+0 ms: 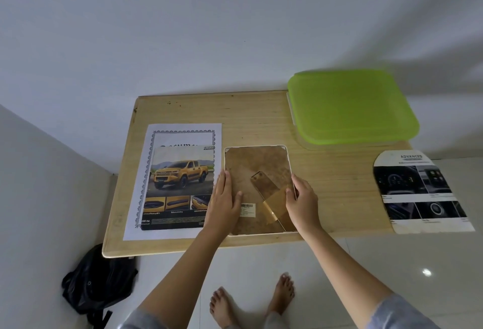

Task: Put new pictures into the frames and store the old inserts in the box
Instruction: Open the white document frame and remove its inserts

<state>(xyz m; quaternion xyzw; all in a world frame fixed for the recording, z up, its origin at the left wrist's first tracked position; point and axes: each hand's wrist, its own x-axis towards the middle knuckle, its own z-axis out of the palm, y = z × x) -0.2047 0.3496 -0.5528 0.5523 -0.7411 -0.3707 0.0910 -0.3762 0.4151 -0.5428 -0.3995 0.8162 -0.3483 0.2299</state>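
At the centre of the frame, a picture frame (257, 190) lies face down on the wooden surface (326, 172), its brown backing board and fold-out stand (266, 193) facing up. The left hand (224, 202) rests flat and open on the frame's left edge, gripping nothing; the right hand (303, 202) sits at the right edge with fingers curled against the rim, and whether it pinches a retaining tab cannot be determined. The step in hand appears to be releasing the backing board. Hold the frame steady with the flat hand, free each edge tab in turn, then lift the board evenly by the stand so the glass underneath does not shift. Just left of the frame lies a truck brochure (180, 187) on top of a bordered white sheet (183, 131). At the upper right, the box (352, 106) remains closed under its green lid; open it before storing the old insert. A second brochure (420, 193) overhangs the surface's right edge.
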